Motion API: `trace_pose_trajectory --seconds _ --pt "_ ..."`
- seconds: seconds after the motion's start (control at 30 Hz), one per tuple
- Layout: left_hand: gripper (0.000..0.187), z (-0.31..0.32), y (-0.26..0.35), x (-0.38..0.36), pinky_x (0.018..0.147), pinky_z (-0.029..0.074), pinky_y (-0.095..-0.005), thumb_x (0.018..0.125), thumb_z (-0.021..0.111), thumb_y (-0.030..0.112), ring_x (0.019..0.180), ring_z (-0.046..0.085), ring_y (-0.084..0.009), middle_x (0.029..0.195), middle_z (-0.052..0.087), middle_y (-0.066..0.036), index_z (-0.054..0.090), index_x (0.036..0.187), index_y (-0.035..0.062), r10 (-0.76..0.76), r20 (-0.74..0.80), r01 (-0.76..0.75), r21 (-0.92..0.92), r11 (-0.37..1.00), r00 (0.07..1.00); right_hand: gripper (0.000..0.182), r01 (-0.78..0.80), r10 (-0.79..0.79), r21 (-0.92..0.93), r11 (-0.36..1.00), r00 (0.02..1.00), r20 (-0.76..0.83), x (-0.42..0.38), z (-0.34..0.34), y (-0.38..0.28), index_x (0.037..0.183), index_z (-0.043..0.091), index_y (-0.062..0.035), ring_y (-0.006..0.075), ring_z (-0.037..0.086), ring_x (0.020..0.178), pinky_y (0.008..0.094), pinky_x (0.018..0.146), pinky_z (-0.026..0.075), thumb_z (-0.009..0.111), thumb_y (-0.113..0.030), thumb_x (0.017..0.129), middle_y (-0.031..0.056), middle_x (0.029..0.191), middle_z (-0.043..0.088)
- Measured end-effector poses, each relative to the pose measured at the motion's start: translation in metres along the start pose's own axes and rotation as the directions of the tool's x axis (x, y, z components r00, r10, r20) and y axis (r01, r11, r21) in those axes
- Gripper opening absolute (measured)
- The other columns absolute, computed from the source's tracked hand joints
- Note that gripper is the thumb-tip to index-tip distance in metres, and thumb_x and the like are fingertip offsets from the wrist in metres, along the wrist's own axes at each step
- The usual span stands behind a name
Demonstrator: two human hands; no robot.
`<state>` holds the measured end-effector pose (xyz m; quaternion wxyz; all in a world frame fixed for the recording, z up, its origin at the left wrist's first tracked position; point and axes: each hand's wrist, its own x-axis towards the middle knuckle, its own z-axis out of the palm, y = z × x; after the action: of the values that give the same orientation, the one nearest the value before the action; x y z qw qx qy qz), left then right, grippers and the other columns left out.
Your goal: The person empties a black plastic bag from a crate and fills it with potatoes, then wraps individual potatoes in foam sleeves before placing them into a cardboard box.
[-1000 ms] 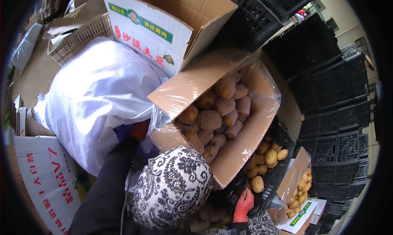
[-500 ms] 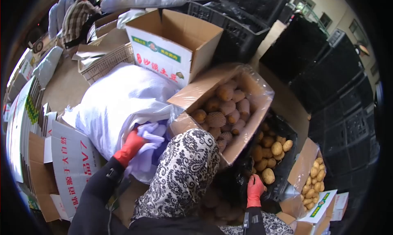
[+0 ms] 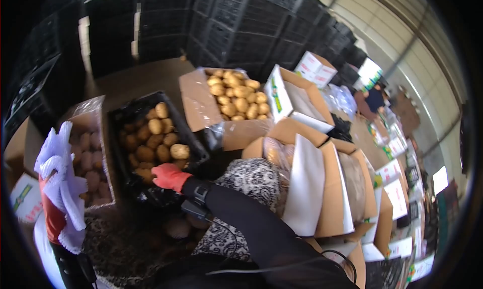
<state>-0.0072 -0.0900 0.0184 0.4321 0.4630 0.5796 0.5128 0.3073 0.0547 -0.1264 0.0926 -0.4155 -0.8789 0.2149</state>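
My left hand (image 3: pixel 52 213), in a red glove, is closed on white foam net sleeves (image 3: pixel 63 181) at the far left. It is held up beside the open box of net-wrapped potatoes (image 3: pixel 90 155). My right hand (image 3: pixel 170 178), also red-gloved, reaches to the near edge of a black crate (image 3: pixel 193 135) lined with dark plastic and holding loose potatoes (image 3: pixel 156 125). Its fingertips touch or nearly touch a potato (image 3: pixel 144 176) there; whether they grip it cannot be made out.
Behind the crate stands a carton of loose potatoes (image 3: pixel 239 95). Several open cartons (image 3: pixel 332 188) line the right side, near my right arm. Stacked black crates (image 3: pixel 231 22) form a wall at the back. A person (image 3: pixel 372 99) is far off at the right.
The view has swung to the right. My left hand has come out of the white sack, lifting the foam sleeves. My right hand has moved to the crate's near-side potatoes.
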Motion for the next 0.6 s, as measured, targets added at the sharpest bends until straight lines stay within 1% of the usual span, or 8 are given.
trace_pose_trajectory --seconds 0.1,0.23,0.33,0.4,0.47,0.5,0.53,0.6 --pt "0.089 0.043 -0.019 0.067 0.102 0.048 -0.0379 0.075 0.083 0.014 0.120 0.057 -0.0252 0.128 0.059 -0.015 0.035 0.150 0.0021 0.033 0.093 -0.036 0.029 0.999 0.995 0.029 0.049 -0.045 0.053 0.997 0.996 -0.077 -0.002 -0.015 0.016 0.098 0.069 -0.0083 0.0407 0.067 0.090 0.0519 0.077 0.051 0.065 -0.032 0.080 0.0199 0.088 0.069" --pt "0.097 0.097 -0.057 0.143 0.102 0.048 -0.0383 0.073 0.086 0.014 0.120 0.057 -0.0256 0.128 0.058 -0.015 0.031 0.151 0.0021 0.082 0.167 -0.082 -0.007 0.997 0.983 0.028 -0.164 0.178 0.151 0.975 0.980 -0.085 -0.025 -0.072 0.011 0.093 0.068 -0.0051 0.0422 0.066 0.089 0.0513 0.077 0.051 0.066 -0.030 0.080 0.0213 0.089 0.068" --pt "0.102 0.137 -0.089 0.174 0.102 0.048 -0.0387 0.071 0.088 0.014 0.120 0.056 -0.0259 0.129 0.057 -0.016 0.028 0.153 0.0020 0.188 0.219 -0.168 -0.105 0.980 0.958 0.024 -0.141 0.178 0.140 0.980 0.934 -0.308 -0.049 -0.117 -0.007 0.089 0.065 -0.0033 0.0439 0.065 0.083 0.0526 0.071 0.050 0.064 -0.026 0.083 0.0241 0.083 0.065" --pt "0.104 0.130 -0.086 0.154 0.099 0.050 -0.0396 0.071 0.091 0.024 0.114 0.060 -0.0290 0.128 0.058 -0.019 0.030 0.154 0.0056 0.069 0.088 -0.087 0.226 0.970 0.994 0.017 -0.079 0.178 0.218 0.973 0.856 -0.485 -0.039 -0.146 -0.066 0.092 0.066 -0.0031 0.0314 0.068 0.077 0.0406 0.068 0.053 0.065 -0.020 0.090 0.0176 0.079 0.067" --pt "0.091 0.120 -0.091 0.148 0.103 0.047 -0.0399 0.072 0.088 0.039 0.121 0.060 -0.0300 0.132 0.062 -0.020 0.047 0.147 0.0059 -0.122 0.038 0.088 0.483 0.871 0.992 0.014 0.162 -0.042 0.670 0.725 0.981 -0.192 -0.065 -0.181 -0.148 0.102 0.068 -0.0014 0.0097 0.066 0.080 0.0265 0.073 0.054 0.067 -0.014 0.096 0.0065 0.086 0.070" --pt "0.083 0.112 -0.111 0.155 0.102 0.047 -0.0392 0.074 0.084 0.042 0.121 0.061 -0.0310 0.130 0.063 -0.021 0.052 0.142 0.0054 -0.167 0.086 0.109 0.464 0.879 0.982 0.017 0.271 -0.355 0.775 0.571 0.933 -0.065 -0.082 -0.198 -0.190 0.105 0.069 -0.0032 0.0109 0.066 0.086 0.0292 0.080 0.054 0.069 -0.017 0.096 0.0057 0.092 0.071" --pt "0.078 0.111 -0.099 0.145 0.102 0.048 -0.0388 0.076 0.081 0.043 0.118 0.063 -0.0311 0.125 0.066 -0.021 0.055 0.139 0.0059 -0.185 0.096 0.128 0.427 0.895 0.978 0.026 0.664 -0.628 0.665 0.341 0.687 -0.365 -0.091 -0.193 -0.224 0.112 0.066 -0.0033 0.0226 0.069 0.086 0.0366 0.079 0.055 0.068 -0.017 0.091 0.0120 0.093 0.070" --pt "0.073 0.104 -0.094 0.141 0.101 0.048 -0.0377 0.077 0.079 0.040 0.116 0.064 -0.0309 0.123 0.067 -0.022 0.058 0.138 0.0067 -0.213 0.058 0.165 0.447 0.879 0.975 0.018 0.649 -0.772 0.759 -0.048 0.458 -0.440 -0.134 -0.166 -0.299 0.094 0.063 -0.0046 0.0308 0.064 0.087 0.0422 0.075 0.051 0.068 -0.020 0.085 0.0126 0.088 0.064"
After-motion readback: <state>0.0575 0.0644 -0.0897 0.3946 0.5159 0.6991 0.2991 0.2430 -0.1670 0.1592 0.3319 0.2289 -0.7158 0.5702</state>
